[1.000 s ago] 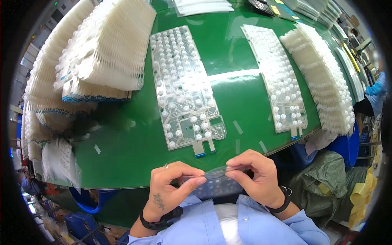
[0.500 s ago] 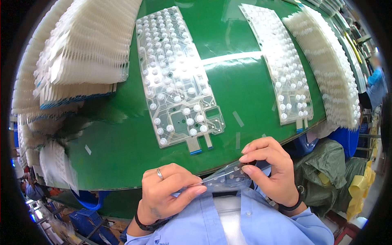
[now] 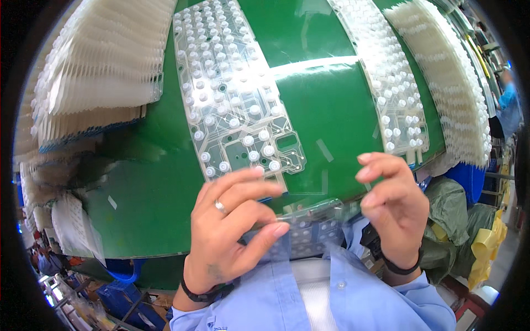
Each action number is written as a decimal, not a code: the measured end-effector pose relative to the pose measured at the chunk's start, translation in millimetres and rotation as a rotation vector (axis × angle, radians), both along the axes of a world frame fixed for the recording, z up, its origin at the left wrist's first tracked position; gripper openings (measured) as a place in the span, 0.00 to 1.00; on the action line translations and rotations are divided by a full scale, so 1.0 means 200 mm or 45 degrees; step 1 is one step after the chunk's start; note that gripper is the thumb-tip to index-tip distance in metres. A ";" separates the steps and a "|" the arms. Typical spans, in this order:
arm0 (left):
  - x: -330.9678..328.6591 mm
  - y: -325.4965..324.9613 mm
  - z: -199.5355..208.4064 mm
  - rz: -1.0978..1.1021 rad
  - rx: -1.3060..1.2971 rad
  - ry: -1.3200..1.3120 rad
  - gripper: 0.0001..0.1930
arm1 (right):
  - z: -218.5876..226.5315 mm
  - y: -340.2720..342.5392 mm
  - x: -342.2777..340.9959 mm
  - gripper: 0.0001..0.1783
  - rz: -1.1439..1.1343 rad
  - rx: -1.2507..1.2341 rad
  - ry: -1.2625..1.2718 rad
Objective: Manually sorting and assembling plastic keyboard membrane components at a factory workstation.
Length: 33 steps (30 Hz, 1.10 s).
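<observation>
A clear plastic sheet with white round domes (image 3: 316, 230) lies across the table's near edge in front of my shirt. My left hand (image 3: 232, 226) is at its left end, thumb and a bent finger closed at the sheet's edge, the other fingers raised. To the right of the sheet, my right hand (image 3: 395, 204) is raised with curled fingers apart and nothing visible between them. Beyond my left hand, a larger clear circuit sheet with white domes (image 3: 234, 122) lies flat; my fingers hide its lower end. Another domed circuit sheet (image 3: 402, 103) lies farther right.
Stacks of clear sheets stand at the left (image 3: 107, 60) and the right (image 3: 450, 83) of the green table (image 3: 326, 118). Small clear strips (image 3: 324, 150) lie on it. Blue bins (image 3: 122, 270) and green bags (image 3: 448, 207) sit below the edge. A person in blue (image 3: 508, 102) is far right.
My right hand has let go of the domed sheet and moved up and right. Left fingers have lifted and spread somewhat. The view has shifted slightly, so the table things appear higher.
</observation>
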<state>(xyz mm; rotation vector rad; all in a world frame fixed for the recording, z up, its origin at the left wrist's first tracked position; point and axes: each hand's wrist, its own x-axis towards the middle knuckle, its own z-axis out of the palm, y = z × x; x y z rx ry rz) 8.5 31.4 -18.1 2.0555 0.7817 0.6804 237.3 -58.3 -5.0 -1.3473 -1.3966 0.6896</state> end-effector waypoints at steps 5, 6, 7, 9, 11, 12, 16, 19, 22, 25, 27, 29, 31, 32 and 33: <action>-0.02 -0.02 -0.06 -0.179 0.116 0.217 0.09 | -0.04 0.03 0.02 0.04 -0.078 -0.491 0.263; -0.03 -0.04 -0.05 -0.220 0.085 0.221 0.10 | -0.04 0.03 0.01 0.04 -0.083 -0.502 0.264; -0.04 -0.05 -0.05 -0.225 0.114 0.223 0.10 | -0.05 0.05 0.00 0.04 -0.066 -0.507 0.225; -0.04 -0.07 -0.06 -0.216 0.171 0.228 0.11 | -0.08 0.08 -0.02 0.04 -0.041 -0.481 0.167; -0.04 -0.08 -0.08 -0.205 0.228 0.236 0.11 | -0.09 0.12 -0.04 0.03 -0.011 -0.474 0.077; -0.04 -0.08 -0.08 -0.212 0.244 0.243 0.11 | -0.09 0.14 -0.05 0.03 0.022 -0.455 -0.019; -0.04 -0.07 -0.11 -0.230 0.256 0.222 0.12 | -0.10 0.19 -0.09 0.03 -0.001 -0.423 -0.137; -0.04 -0.07 -0.12 -0.232 0.259 0.204 0.12 | -0.11 0.20 -0.10 0.03 -0.034 -0.419 -0.162; -0.04 -0.07 -0.12 -0.235 0.270 0.215 0.13 | -0.11 0.21 -0.11 0.02 -0.073 -0.458 -0.229; -0.03 -0.07 -0.10 -0.203 0.228 0.216 0.13 | -0.12 0.21 -0.11 0.02 -0.074 -0.451 -0.222; -0.04 -0.06 -0.11 -0.221 0.249 0.222 0.13 | -0.13 0.21 -0.12 0.02 -0.080 -0.451 -0.217; -0.05 -0.06 -0.12 -0.237 0.270 0.227 0.14 | -0.13 0.21 -0.12 0.02 -0.085 -0.451 -0.213; -0.05 -0.06 -0.12 -0.246 0.275 0.224 0.14 | -0.12 0.21 -0.12 0.02 -0.092 -0.449 -0.214; -0.05 -0.06 -0.12 -0.244 0.273 0.224 0.14 | -0.13 0.21 -0.12 0.02 -0.090 -0.450 -0.214; -0.05 -0.06 -0.12 -0.245 0.275 0.217 0.14 | -0.13 0.20 -0.11 0.02 -0.076 -0.459 -0.215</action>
